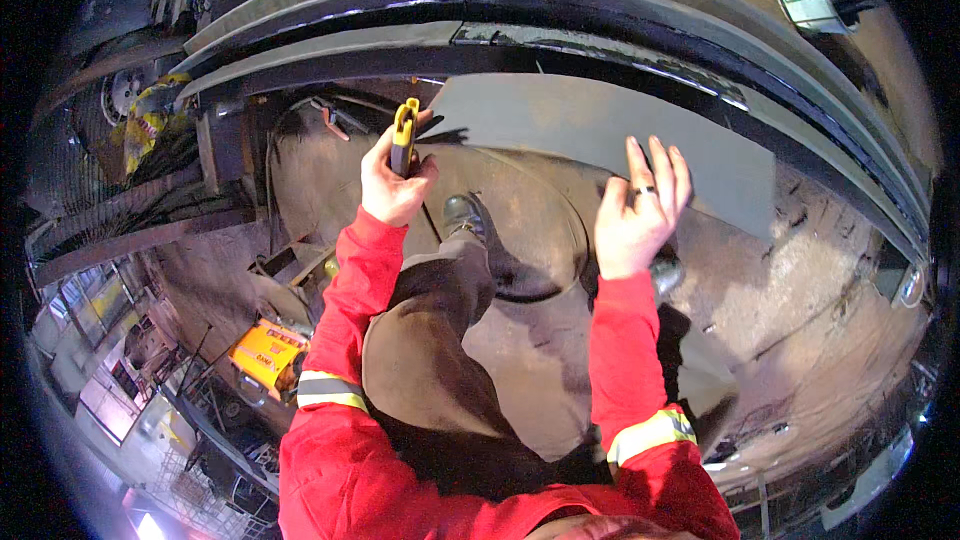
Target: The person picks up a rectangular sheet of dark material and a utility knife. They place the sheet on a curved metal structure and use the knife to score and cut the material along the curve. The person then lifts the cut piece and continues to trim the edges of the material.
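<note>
My left hand (397, 177) is closed round a slim yellow-and-black hand tool (404, 135), held upright; its exact kind is unclear. The tool stands by the left end of a long, flat grey plate (560, 115). Over the plate's near edge, my right hand (645, 205) has its fingers stretched and spread, with a dark ring on one finger. Nothing shows in that hand, and whether its fingertips touch the plate cannot be made out. The plate lies along long steel beams (470, 35) and casts a shadow below.
A clamp-like tool with reddish handles (335, 122) lies left of the plate. Farther left stands an orange machine (268, 355) on the floor. A white bucket (810, 2) with dark contents is at the far right. My boot (462, 215) rests on the brownish floor between my hands.
</note>
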Motion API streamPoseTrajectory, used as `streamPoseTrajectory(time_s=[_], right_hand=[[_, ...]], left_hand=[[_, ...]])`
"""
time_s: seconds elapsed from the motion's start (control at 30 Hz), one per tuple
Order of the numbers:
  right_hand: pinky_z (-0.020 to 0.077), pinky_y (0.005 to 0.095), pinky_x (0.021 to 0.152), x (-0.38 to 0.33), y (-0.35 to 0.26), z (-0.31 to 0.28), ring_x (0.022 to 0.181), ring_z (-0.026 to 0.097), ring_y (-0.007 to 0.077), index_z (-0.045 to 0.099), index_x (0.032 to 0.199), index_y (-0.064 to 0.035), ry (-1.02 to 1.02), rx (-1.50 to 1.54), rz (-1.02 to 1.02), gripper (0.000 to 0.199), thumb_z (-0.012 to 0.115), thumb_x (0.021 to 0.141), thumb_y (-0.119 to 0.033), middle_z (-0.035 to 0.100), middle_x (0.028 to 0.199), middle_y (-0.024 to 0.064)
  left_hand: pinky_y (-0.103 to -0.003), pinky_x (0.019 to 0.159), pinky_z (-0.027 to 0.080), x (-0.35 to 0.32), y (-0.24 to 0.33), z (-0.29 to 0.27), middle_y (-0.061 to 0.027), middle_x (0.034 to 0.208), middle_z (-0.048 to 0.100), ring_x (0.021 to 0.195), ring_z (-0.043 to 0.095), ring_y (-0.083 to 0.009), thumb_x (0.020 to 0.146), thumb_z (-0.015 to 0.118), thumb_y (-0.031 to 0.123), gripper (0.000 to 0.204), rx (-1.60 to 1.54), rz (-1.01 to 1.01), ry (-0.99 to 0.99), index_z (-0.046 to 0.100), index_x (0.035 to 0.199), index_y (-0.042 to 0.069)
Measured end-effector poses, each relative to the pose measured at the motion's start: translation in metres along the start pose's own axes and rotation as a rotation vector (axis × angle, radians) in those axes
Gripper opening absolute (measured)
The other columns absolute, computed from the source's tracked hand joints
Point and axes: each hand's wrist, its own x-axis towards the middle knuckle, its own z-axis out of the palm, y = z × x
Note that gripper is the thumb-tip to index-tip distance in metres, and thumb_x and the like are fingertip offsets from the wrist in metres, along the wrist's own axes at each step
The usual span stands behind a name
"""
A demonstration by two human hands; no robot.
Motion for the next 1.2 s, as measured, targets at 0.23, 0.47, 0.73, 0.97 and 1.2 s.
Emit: streamPoseTrajectory(time_s=[0.23,0.47,0.73,0.97,1.2], right_hand=[[0.0429,0.0433,0.100,0.011,0.031,0.032,0.114,0.055,0.0332,0.073,0.106,-0.0066,0.160,-0.065,-0.194,0.044,0.064,0.064,0.003,0.065,0.117,0.0106],[0.0451,0.0397,0.095,-0.007,0.042,0.073,0.106,0.060,0.0290,0.072,0.106,-0.0030,0.273,-0.026,-0.285,0.039,0.069,0.068,0.004,0.068,0.111,0.0127],[0.0469,0.0319,0.083,0.033,0.000,-0.015,0.089,0.061,0.0205,0.072,0.106,-0.0071,0.195,-0.219,-0.230,0.025,0.073,0.082,-0.011,0.068,0.095,0.0089],[0.0366,0.0458,0.105,0.101,0.008,-0.021,0.126,0.043,0.0401,0.034,0.147,-0.0161,-0.209,-0.453,-0.571,0.104,0.083,0.060,-0.044,0.046,0.136,0.0236],[0.0458,0.0438,0.094,0.076,-0.013,0.049,0.112,0.054,0.0402,0.037,0.144,-0.0074,-0.264,-0.254,-0.932,0.079,0.071,0.072,-0.008,0.050,0.128,0.0272]], left_hand=[[-0.035,0.097,0.045,0.052,-0.063,0.041,-0.0135,0.110,0.066,0.106,0.061,-0.0222,0.074,0.064,-0.010,0.037,-0.164,0.597,0.203,0.063,0.111,-0.005],[-0.031,0.091,0.048,0.072,-0.116,0.065,-0.0112,0.107,0.066,0.099,0.062,-0.0174,0.076,0.067,-0.009,0.032,-0.206,0.696,0.307,0.065,0.108,-0.004],[-0.027,0.073,0.049,0.068,-0.037,0.025,-0.0016,0.082,0.062,0.078,0.060,-0.0113,0.081,0.074,0.009,0.018,-0.281,0.577,0.141,0.066,0.095,0.000],[-0.025,0.075,0.048,0.141,-0.011,0.010,-0.0028,0.094,0.069,0.082,0.062,-0.0103,0.084,0.070,0.015,0.033,-0.547,0.456,0.037,0.066,0.115,0.001],[-0.030,0.051,0.047,0.132,0.007,0.026,-0.0050,0.076,0.066,0.061,0.061,-0.0155,0.081,0.069,0.013,0.015,-0.797,0.073,0.023,0.066,0.094,0.006]])
